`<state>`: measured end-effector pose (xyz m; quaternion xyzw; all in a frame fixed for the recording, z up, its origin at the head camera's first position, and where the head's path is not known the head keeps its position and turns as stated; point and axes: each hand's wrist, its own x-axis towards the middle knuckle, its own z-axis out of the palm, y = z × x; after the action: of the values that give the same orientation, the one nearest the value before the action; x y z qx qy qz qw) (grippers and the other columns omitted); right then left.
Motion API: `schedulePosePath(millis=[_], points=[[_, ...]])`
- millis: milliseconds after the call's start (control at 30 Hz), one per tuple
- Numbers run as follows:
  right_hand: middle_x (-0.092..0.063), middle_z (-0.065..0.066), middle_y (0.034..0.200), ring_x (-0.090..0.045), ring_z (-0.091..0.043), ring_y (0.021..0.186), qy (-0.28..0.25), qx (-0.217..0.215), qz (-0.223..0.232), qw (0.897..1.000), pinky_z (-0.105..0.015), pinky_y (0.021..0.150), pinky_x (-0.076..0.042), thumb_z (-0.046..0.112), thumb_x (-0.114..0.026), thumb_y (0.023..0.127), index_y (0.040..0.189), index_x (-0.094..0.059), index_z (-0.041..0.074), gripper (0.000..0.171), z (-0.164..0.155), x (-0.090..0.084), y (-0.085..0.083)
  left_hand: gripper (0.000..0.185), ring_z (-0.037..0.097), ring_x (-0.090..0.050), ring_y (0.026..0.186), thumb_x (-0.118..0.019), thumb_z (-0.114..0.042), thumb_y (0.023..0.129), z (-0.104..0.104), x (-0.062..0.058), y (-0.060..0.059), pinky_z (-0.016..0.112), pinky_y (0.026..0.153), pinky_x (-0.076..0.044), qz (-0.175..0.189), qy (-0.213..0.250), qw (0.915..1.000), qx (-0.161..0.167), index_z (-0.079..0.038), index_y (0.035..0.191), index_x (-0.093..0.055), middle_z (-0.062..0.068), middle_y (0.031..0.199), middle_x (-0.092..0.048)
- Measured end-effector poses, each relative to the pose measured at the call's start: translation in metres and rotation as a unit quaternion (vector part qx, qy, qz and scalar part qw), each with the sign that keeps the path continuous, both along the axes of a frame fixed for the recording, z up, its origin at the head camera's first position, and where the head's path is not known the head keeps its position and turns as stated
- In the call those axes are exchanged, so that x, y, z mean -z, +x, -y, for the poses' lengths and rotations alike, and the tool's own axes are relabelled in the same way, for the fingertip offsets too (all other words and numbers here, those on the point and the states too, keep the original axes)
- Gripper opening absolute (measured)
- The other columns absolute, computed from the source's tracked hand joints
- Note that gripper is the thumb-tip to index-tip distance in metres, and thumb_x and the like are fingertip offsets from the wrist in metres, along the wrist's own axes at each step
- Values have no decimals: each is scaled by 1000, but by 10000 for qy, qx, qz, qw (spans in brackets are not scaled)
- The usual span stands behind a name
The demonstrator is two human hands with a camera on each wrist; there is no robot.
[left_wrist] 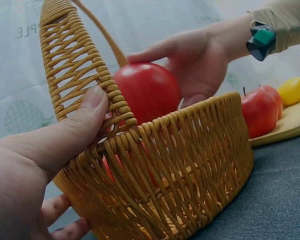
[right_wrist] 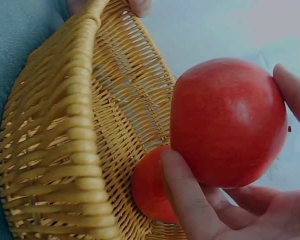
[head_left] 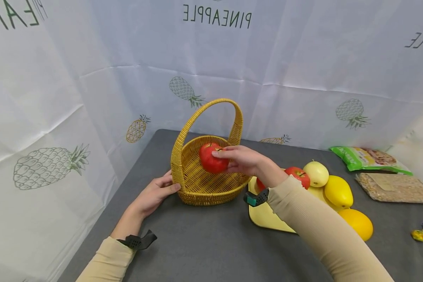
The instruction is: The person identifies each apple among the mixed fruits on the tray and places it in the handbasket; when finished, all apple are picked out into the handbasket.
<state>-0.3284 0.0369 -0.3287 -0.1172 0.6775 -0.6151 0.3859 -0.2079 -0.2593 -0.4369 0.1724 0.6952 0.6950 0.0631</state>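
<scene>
A yellow woven basket (head_left: 201, 199) with a tall arched handle stands on the dark table. My left hand (head_left: 156, 194) grips its left side, thumb on the foot of the handle and fingers against the outer wall. Within the basket's opening, my right hand (head_left: 244, 159) holds a red apple (right_wrist: 227, 122) between thumb and fingers. Below that one, a second red apple (right_wrist: 152, 187) lies inside the basket, as the right wrist view shows. In the head view the held apple and hand hide most of it.
Right of the basket, a yellow tray (head_left: 271, 221) bears red apples (head_left: 297, 176), a pale green round fruit (head_left: 316, 173) and yellow fruit (head_left: 338, 192), partly behind my right arm. Farther right lie a green packet (head_left: 370, 158), a clear packet (head_left: 394, 188) and lollipops (head_left: 419, 235). A pineapple-print curtain (head_left: 232, 109) hangs behind.
</scene>
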Motion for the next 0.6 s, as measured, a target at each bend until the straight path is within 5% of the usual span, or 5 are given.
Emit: schedulePosePath(millis=[600], points=[[-55, -15, 139, -64, -31, 117, 108, -169, -361, 9991, -45, 102, -50, 26, -74, 97, 148, -47, 9, 61, 19, 1, -9, 48, 27, 0, 156, -65, -15, 103, -1, 1, -1, 18, 107, -36, -13, -17, 10000, 2, 15, 139, -53, 14, 170, -13]])
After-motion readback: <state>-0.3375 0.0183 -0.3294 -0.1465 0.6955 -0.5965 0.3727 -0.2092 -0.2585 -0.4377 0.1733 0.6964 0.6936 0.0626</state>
